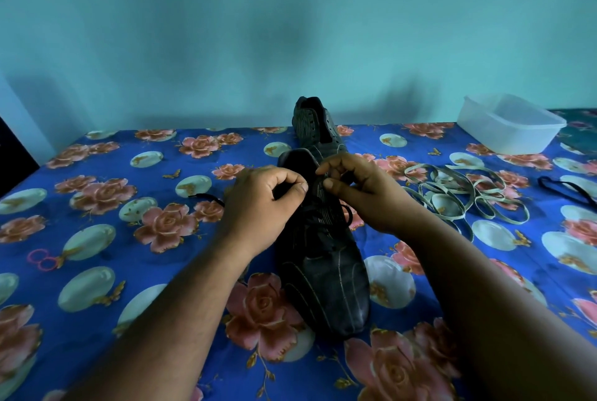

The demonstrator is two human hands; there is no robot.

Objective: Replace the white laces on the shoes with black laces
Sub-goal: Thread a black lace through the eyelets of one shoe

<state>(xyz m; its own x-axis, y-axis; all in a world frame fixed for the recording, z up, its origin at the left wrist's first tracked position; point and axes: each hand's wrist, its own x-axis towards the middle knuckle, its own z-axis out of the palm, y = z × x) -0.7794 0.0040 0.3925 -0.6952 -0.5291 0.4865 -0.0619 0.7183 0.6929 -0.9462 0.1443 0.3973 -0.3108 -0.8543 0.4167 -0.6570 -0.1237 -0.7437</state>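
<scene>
A black shoe [326, 274] lies on the flowered blue cloth [129, 213], toe toward me, with a black lace [323, 216] threaded across its eyelets. My left hand [261, 203] pinches the lace at the shoe's left side near the tongue. My right hand [358, 190] pinches the lace or eyelet flap on the right side. One lace end [203, 196] trails out to the left of my left hand. A second black shoe [318, 126] stands behind, without laces. White laces [465, 194] lie in a loose heap to the right.
A clear plastic box [507, 124] stands at the back right. Another black lace [565, 189] lies at the right edge. Pink rubber bands [42, 259] lie on the cloth at the left. A teal wall rises behind the table.
</scene>
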